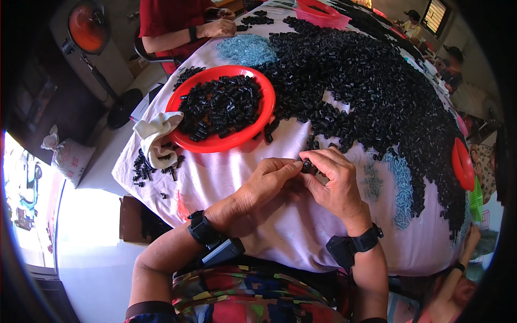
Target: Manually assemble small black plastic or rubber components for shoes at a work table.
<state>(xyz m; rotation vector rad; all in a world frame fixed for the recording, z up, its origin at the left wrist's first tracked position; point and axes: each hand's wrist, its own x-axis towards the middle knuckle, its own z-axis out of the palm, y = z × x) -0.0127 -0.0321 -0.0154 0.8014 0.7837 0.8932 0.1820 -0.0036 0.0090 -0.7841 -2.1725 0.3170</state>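
Observation:
Over the near part of the cloth, my left hand and my right hand meet, fingertips pinched around a small black plastic part. Fingers cover most of it, so its exact kind does not show. Just beyond my hands spreads a large heap of similar black plastic parts. A red oval tray at the left holds many more of them. To the right of my right hand lies a strip of small clear bluish pieces.
A white cloth glove hangs by the tray's left edge, next to small black pieces. Another bluish pile lies farther off, near a person in red. A red basin stands at right. A fan stands left.

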